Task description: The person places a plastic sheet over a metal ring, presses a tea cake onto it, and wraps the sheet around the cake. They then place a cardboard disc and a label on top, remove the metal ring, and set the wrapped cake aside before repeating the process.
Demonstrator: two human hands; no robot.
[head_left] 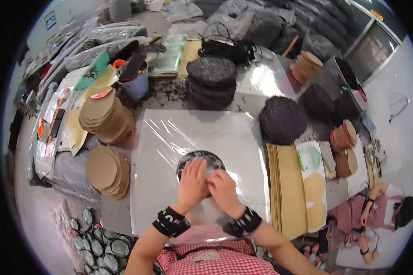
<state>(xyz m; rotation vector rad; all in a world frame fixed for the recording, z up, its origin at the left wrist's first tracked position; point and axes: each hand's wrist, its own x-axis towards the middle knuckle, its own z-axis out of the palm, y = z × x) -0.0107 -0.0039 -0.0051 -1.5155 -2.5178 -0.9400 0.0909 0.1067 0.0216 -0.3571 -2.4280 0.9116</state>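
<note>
A dark round disc [186,158] with a glossy, film-like surface lies on the clear plastic sheet [158,192] in front of me. My left hand [193,179] rests flat over the disc, its fingers stretched out and pointing away from me. Beside it, my right hand [225,190] is closed, with the fingertips pinched together at the disc's near right part. Whatever those fingertips hold is too small to make out. Both wrists wear black bands with white marks. The hands cover much of the disc.
Brown round card stacks [106,169] stand left. Behind the sheet rise stacked dark discs [211,85] and a dark fibrous round mass [282,120]. Tan paper sheets [284,192] lie right. A bucket [135,85] holds tools. Another person [376,206] sits far right.
</note>
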